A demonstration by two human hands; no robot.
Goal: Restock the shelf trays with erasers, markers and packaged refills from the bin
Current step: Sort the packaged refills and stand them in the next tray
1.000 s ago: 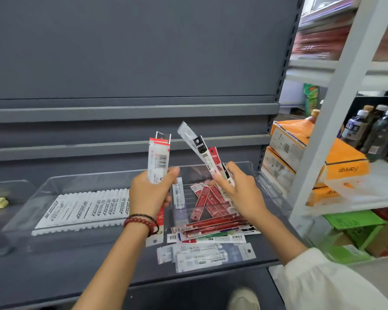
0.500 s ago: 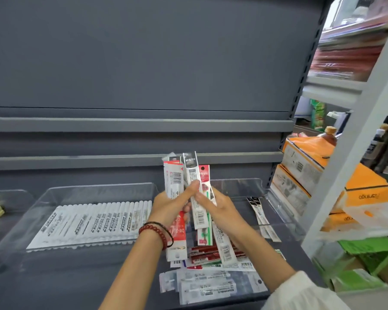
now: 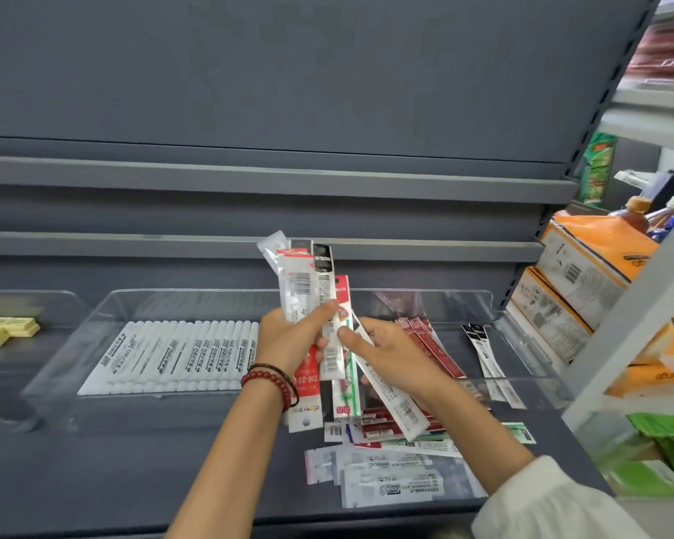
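Markers (image 3: 180, 352) fill the clear tray (image 3: 211, 301) in a white row; red refills (image 3: 430, 344) lie in the compartment to their right. My left hand (image 3: 288, 340) grips a fan of refill packs (image 3: 302, 289), one reading "DM-20"; fingers (image 3: 348, 334) of my right hand (image 3: 386, 355) pinch another packet (image 3: 405, 412).

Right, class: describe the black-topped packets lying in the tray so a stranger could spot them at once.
Find the grey shelf, then the clear trays on it. At their far right end, beyond the red packets, lie two narrow packets side by side. Unlike those red neighbours, they have black tops.
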